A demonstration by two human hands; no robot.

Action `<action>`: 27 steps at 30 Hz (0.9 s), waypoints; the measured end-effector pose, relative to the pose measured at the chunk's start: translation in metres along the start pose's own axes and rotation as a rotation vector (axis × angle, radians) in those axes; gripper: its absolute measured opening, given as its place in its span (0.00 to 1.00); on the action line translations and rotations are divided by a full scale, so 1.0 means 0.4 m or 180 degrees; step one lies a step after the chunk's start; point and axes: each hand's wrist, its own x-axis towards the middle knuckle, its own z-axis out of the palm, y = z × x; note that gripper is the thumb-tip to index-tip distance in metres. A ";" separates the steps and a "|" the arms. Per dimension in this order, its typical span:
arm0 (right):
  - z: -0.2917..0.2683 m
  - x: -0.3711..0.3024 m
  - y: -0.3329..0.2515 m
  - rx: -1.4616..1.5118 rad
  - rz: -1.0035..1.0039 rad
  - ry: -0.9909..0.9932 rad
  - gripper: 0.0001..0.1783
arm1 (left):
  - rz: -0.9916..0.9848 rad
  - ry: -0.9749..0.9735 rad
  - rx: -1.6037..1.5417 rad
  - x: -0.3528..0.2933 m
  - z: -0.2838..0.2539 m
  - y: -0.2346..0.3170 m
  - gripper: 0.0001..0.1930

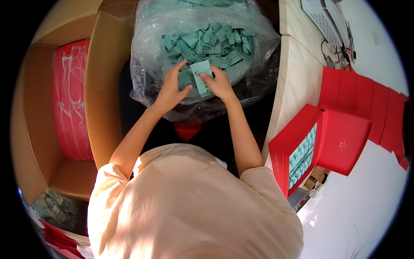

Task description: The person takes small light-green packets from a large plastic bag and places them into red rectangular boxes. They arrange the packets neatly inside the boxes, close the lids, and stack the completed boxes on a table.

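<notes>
Between my hands is a pale green sachet (201,69), pinched by my right hand (218,83) with the thumb lying across its face. Whether more sachets are stacked under it I cannot tell. My left hand (173,88) is just left of it, thumb and fingers apart, holding nothing. Both hands are over the near side of a clear plastic bag (148,56), which lies wide open. Many loose green sachets (213,41) fill the bag in a jumbled heap.
On the left stands a tall cardboard box (103,86) with plastic-wrapped red boxes (71,99) inside. An open red gift box (280,159) holding rows of green sachets rests at right on a pale table (291,73). Beyond it are several red boxes (358,95) and a grey device (323,19).
</notes>
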 end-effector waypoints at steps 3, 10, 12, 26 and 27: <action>-0.028 -0.049 -0.019 0.1228 0.0371 0.0118 0.14 | 0.0289 -0.0425 0.0656 0.037 0.037 0.012 0.45; -0.029 -0.126 0.060 0.1684 0.0667 0.1017 0.16 | -0.0456 -0.0755 0.1181 0.051 0.122 -0.148 0.47; -0.042 -0.165 0.079 0.1835 0.0866 0.1081 0.20 | -0.0728 -0.0610 0.1098 0.063 0.147 -0.174 0.45; 0.200 -0.476 0.097 0.2523 0.1328 -0.0153 0.20 | -0.1999 0.0174 -0.1517 0.076 0.195 -0.232 0.20; 0.204 -0.497 0.048 0.2351 0.1256 -0.0375 0.20 | -0.2225 0.0252 -0.2059 0.080 0.165 -0.198 0.18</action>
